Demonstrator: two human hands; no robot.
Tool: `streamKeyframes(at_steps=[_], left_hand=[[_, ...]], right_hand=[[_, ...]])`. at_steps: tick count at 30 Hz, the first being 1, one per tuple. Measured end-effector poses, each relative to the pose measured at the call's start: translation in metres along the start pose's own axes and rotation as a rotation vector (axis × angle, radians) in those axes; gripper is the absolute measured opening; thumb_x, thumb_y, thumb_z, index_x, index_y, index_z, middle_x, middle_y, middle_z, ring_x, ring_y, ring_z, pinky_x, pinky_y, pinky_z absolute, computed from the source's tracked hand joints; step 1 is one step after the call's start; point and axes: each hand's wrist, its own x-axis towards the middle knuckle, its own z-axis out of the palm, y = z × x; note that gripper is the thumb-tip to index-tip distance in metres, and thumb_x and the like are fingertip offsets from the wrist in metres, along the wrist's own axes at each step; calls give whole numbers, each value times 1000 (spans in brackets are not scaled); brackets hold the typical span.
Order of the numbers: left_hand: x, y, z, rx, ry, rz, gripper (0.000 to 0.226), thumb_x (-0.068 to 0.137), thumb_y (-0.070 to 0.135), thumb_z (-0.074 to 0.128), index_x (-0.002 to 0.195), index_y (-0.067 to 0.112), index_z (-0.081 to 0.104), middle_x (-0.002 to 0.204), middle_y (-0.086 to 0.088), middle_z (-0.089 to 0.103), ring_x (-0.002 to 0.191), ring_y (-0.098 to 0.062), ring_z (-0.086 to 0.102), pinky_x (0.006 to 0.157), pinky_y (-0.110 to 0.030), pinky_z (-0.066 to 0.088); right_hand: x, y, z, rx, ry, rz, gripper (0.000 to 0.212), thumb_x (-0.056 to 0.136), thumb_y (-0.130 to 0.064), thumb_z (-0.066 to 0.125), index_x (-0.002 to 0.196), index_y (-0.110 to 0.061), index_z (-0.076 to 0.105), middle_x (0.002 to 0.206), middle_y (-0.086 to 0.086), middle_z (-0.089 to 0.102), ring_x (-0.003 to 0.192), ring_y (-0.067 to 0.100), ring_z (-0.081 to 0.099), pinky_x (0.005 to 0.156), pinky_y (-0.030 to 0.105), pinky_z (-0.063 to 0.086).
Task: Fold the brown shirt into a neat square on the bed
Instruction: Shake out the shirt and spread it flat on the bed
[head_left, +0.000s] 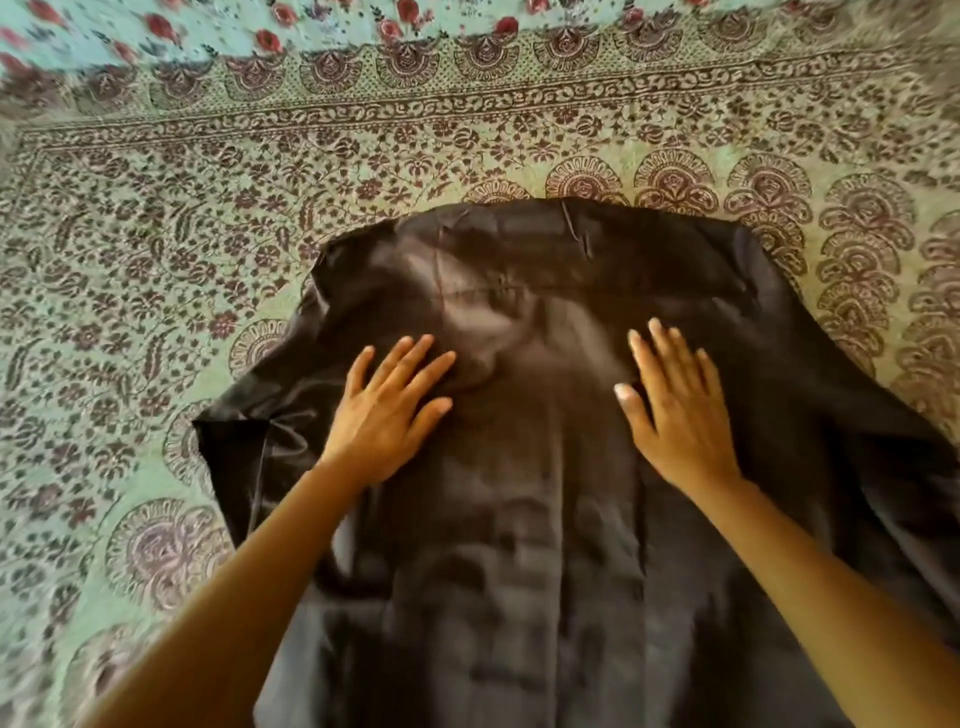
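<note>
The dark brown shirt (545, 519) lies spread flat on the bed, its collar end away from me and its lower part running off the bottom of the view. A short sleeve (234, 441) sticks out at the left. My left hand (389, 410) rests palm down on the shirt's upper left, fingers spread. My right hand (675, 410) lies flat on the upper right, fingers apart. Neither hand grips the cloth. Some wrinkles show between the two hands.
The bed is covered with a green sheet (156, 234) printed with dark maroon flowers and a scalloped border. A teal cloth with red roses (260, 31) lies along the far edge. Bare sheet surrounds the shirt on the left, right and far sides.
</note>
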Motion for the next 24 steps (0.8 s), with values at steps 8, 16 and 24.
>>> streamKeyframes(at_steps=[8, 16, 24], left_hand=[[-36, -38, -13, 60, -88, -437, 56, 96, 55, 22, 148, 35, 12, 159, 1, 4, 146, -20, -1, 114, -51, -8], [-165, 59, 17, -50, -109, -234, 60, 91, 57, 18, 147, 34, 20, 157, -2, 17, 144, -22, 16, 114, -50, 7], [-273, 43, 7, -122, -195, -715, 55, 97, 50, 28, 148, 34, 15, 159, -1, 4, 145, -23, 4, 115, -50, -1]], right_hand=[[-24, 29, -7, -75, -145, 240, 83, 81, -59, 1, 148, -14, 16, 156, 14, 10, 144, 28, 12, 115, 46, 5], [-167, -24, -19, -7, -203, 152, 64, 93, -47, 20, 145, -11, 27, 153, 16, 22, 140, 32, 24, 113, 48, 15], [-287, 15, -47, -22, -224, 323, 65, 91, -43, 24, 141, -2, 33, 148, 24, 29, 134, 40, 32, 108, 54, 24]])
